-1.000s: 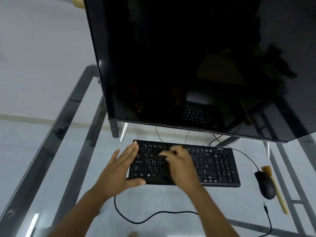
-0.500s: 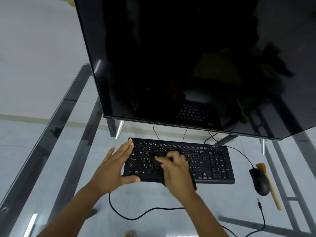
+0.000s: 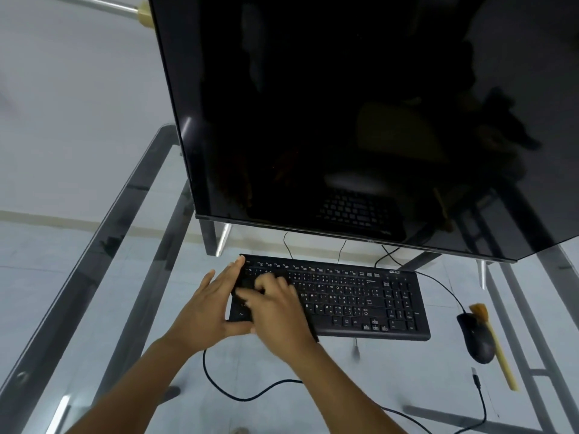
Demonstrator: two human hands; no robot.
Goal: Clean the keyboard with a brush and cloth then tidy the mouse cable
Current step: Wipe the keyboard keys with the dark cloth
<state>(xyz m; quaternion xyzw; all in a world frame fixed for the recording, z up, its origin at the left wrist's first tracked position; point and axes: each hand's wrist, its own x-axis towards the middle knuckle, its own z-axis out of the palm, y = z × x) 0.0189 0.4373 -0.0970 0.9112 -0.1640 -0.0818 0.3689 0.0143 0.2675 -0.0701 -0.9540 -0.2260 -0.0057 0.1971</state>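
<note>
i see a flat black plastic keyboard [image 3: 338, 296] with pale key legends lying on a clear glass desk [image 3: 78, 277] with dark metal rails. my left hand [image 3: 203, 311] braces its left end, fingers straight and together along the edge, thumb under the near corner. my right hand [image 3: 275, 311] lies over the left keys, fingers curled down onto a dark cloth [image 3: 242, 296] that is barely distinct from the keys. a glossy black monitor [image 3: 344, 120] looms behind. right of the keyboard sits a rounded matte mouse [image 3: 476, 339], touching a brush [image 3: 498, 346] with a pale wooden handle. a thin black cable [image 3: 250, 394] loops across the glass.
</note>
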